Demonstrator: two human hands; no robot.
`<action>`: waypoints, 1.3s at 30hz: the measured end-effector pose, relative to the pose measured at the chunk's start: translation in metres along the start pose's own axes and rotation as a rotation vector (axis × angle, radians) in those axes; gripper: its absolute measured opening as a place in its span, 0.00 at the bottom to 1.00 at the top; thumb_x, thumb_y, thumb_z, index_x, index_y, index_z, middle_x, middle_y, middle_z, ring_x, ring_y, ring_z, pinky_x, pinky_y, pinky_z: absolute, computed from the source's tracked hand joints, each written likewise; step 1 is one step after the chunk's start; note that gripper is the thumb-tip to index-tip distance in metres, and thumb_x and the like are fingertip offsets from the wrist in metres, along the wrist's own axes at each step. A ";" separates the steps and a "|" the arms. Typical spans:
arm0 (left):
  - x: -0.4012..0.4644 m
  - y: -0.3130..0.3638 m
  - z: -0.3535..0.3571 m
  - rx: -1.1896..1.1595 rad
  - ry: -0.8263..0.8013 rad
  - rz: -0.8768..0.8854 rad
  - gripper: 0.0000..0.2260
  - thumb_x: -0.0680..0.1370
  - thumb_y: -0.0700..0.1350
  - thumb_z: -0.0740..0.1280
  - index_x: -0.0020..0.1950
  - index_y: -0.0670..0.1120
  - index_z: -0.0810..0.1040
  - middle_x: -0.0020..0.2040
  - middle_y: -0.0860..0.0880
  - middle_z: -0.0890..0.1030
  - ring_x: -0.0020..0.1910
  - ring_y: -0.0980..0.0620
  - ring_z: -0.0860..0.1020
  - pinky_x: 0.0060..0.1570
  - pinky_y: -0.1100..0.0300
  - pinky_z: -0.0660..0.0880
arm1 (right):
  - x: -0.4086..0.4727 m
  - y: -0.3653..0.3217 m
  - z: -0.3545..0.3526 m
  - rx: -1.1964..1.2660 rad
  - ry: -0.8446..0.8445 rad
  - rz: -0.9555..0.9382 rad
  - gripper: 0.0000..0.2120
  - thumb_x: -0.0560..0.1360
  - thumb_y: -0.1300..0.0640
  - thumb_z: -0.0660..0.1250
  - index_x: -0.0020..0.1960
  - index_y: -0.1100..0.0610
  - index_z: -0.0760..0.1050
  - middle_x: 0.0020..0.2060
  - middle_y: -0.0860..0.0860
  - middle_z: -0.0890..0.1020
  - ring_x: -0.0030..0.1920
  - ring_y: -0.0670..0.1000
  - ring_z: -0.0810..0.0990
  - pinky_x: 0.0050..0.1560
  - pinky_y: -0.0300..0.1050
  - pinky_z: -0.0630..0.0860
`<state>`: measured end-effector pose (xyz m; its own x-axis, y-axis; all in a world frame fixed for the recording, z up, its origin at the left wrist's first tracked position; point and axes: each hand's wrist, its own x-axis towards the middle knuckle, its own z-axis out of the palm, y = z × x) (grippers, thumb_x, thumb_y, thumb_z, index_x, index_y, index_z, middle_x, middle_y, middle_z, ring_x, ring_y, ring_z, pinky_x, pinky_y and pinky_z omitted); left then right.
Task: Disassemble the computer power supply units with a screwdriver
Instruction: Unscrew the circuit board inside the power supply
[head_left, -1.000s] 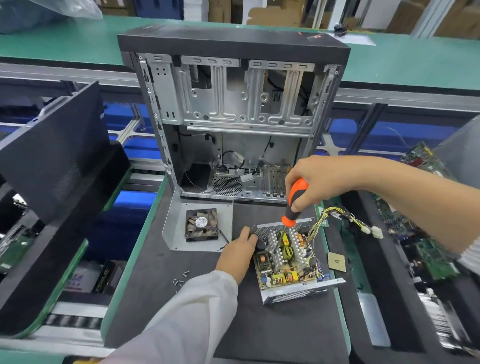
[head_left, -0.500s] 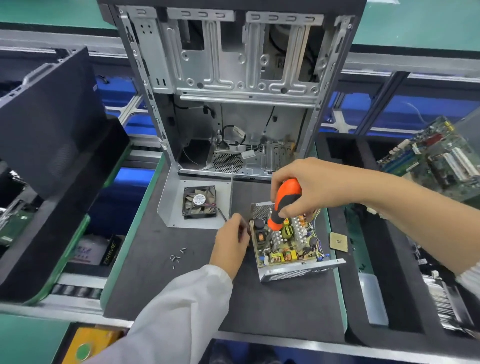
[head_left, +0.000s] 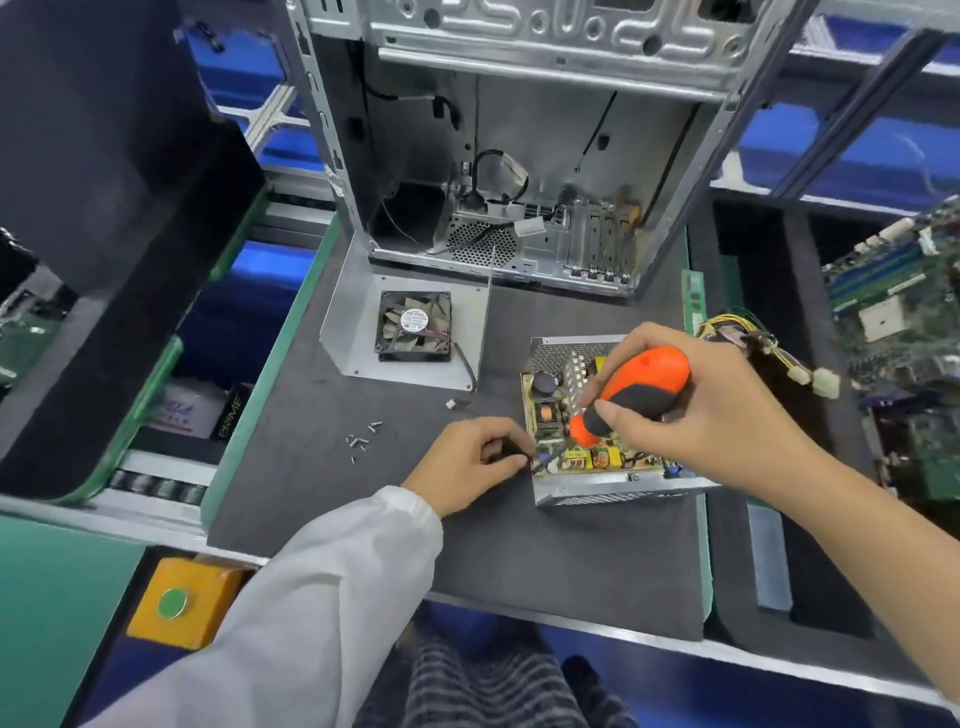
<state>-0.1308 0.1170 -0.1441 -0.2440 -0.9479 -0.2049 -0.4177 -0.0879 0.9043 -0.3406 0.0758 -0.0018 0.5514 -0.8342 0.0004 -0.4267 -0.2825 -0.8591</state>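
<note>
Here the right hand (head_left: 717, 410) grips the screwdriver (head_left: 631, 395), tilted over the power supply (head_left: 597, 457).

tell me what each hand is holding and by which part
Right hand grips the orange-and-black screwdriver by its handle. Left hand pinches something small and dark beside the open metal power supply; unidentifiable.

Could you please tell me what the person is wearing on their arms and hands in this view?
The left hand is bare, with no glove; its arm is covered by a loose white long sleeve gathered at the wrist. The right hand is also bare and ungloved, and its forearm is uncovered as far as the frame shows. No rings, watches or markings are visible on either hand.
</note>
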 end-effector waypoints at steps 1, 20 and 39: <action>-0.001 -0.001 0.000 0.003 -0.015 0.016 0.06 0.76 0.37 0.69 0.46 0.47 0.82 0.36 0.58 0.79 0.31 0.65 0.70 0.38 0.74 0.66 | -0.002 0.002 0.003 -0.008 -0.006 0.001 0.09 0.68 0.64 0.74 0.45 0.55 0.77 0.40 0.46 0.85 0.42 0.46 0.83 0.40 0.30 0.74; 0.002 -0.006 0.008 0.058 0.088 -0.023 0.07 0.73 0.45 0.74 0.42 0.57 0.80 0.25 0.54 0.58 0.27 0.56 0.59 0.32 0.62 0.58 | -0.006 -0.004 0.008 -0.080 0.033 -0.022 0.09 0.68 0.64 0.74 0.45 0.55 0.77 0.40 0.43 0.85 0.41 0.45 0.83 0.40 0.35 0.78; 0.018 0.059 -0.025 -0.012 -0.257 0.215 0.17 0.73 0.40 0.74 0.30 0.60 0.78 0.27 0.55 0.68 0.31 0.55 0.62 0.33 0.60 0.61 | 0.022 -0.046 -0.015 -0.425 -0.520 -0.037 0.11 0.70 0.54 0.75 0.51 0.49 0.79 0.42 0.44 0.82 0.43 0.47 0.78 0.47 0.47 0.75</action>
<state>-0.1379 0.0873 -0.0850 -0.5387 -0.8371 -0.0949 -0.3228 0.1010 0.9411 -0.3195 0.0639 0.0455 0.7989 -0.5142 -0.3118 -0.5876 -0.5570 -0.5869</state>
